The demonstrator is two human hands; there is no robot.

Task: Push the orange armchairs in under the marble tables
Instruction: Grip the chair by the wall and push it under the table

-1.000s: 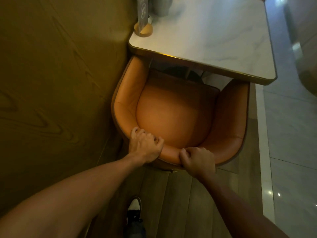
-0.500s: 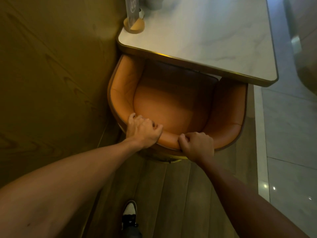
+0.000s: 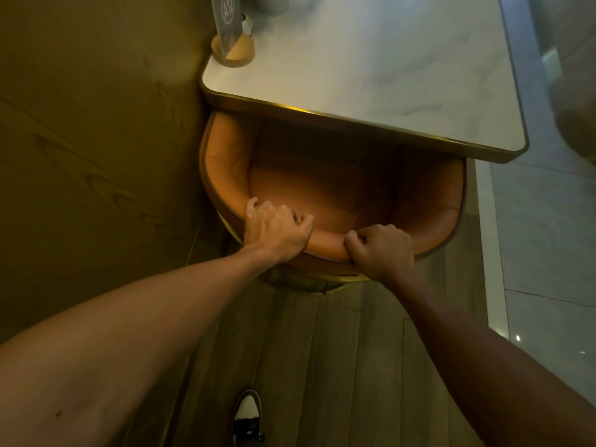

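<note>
An orange armchair (image 3: 322, 185) with a curved back stands in front of me, its front part hidden under the white marble table (image 3: 387, 75) with a gold edge. My left hand (image 3: 275, 229) grips the top of the chair's backrest on the left. My right hand (image 3: 382, 250) grips the same backrest rim a little to the right. Both arms are stretched out towards the chair.
A wood-panelled wall (image 3: 96, 140) runs close along the chair's left side. A table number sign on a round wooden base (image 3: 233, 48) stands at the table's near left corner. Wooden floorboards (image 3: 322, 366) lie below me with my shoe (image 3: 246, 414); pale tiles (image 3: 548, 253) are to the right.
The armchair has slid forward, so more of its seat and arms now lies under the table's edge. Both hands stayed gripping the backrest and moved forward with it.
</note>
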